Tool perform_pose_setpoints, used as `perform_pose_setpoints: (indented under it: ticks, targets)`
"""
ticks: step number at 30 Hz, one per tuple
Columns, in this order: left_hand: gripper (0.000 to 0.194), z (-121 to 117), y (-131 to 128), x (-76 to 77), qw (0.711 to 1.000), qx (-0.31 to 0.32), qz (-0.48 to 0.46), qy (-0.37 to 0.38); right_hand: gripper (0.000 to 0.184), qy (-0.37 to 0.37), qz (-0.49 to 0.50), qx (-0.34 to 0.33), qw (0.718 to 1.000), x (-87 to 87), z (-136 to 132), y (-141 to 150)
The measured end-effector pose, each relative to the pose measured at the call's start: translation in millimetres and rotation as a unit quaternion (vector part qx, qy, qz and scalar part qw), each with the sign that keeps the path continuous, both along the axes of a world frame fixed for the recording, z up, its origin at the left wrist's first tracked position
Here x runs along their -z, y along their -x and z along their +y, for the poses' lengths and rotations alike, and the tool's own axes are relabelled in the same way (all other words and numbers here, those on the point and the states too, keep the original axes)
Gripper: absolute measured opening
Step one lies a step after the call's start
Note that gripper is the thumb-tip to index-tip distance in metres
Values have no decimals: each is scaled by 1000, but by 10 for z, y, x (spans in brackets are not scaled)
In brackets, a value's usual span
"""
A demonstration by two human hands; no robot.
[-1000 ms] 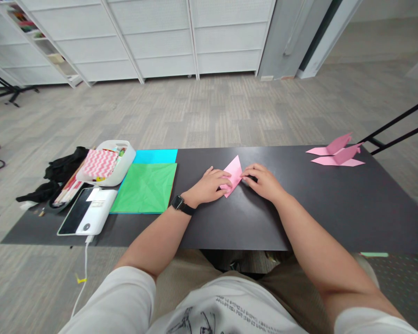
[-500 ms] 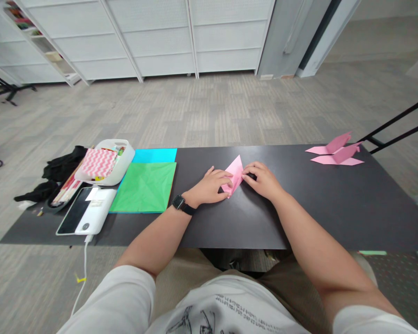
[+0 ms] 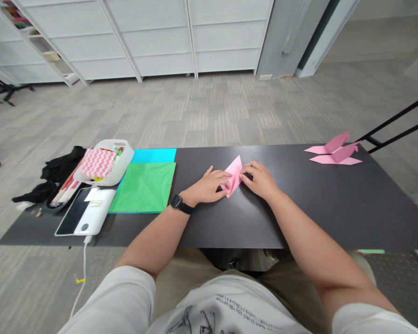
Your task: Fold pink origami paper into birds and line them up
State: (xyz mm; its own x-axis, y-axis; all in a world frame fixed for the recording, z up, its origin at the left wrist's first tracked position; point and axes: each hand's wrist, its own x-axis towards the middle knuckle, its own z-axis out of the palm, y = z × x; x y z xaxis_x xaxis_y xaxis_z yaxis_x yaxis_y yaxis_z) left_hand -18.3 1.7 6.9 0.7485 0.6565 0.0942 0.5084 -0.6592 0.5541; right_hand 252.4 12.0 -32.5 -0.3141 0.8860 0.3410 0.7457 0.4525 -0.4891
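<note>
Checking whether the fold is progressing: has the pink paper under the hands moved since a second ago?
No. The pink paper keeps its place relative to the green sheet and table edge.

At frame centre, our left hand (image 3: 209, 186) and right hand (image 3: 259, 180) press a folded pink paper (image 3: 233, 174) onto the dark worktop (image 3: 316, 204); green sheet (image 3: 144, 188) lies left.

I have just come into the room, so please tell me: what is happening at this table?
A person sits at a black table and folds a pink paper. The left hand presses on its left side, and the right hand pinches its right edge. Two finished pink folded pieces lie at the far right. On the left lie green and blue sheets, a white tray and a white device.
</note>
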Motion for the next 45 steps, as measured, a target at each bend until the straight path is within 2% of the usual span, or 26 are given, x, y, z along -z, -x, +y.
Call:
perform_pose_setpoints:
  ticks: [4,8,17,28,35,40,45]
  targets:
    - [7,-2,-50,9,1000,-24,-3,8,11,-3,-11,10,1000,0,2,31]
    - [13,-3,-90,29,999,-43,-10,5,10,-3,-15,18,1000,5,1,60]
    - [15,31,-80,142,998,-48,-10,-31,8,-5,-19,27,999,1,-8,101]
    - [36,-1,-79,93,998,-49,12,-26,8,10,-35,36,999,14,7,112]
    - [28,-19,-81,110,998,-51,28,-36,6,14,-38,45,998,29,9,129]
    - [23,-35,-124,106,996,-53,31,-71,8,3,-40,57,998,46,8,145]
    - [35,-36,-153,82,996,-25,28,-77,12,-26,-44,88,995,58,2,172]
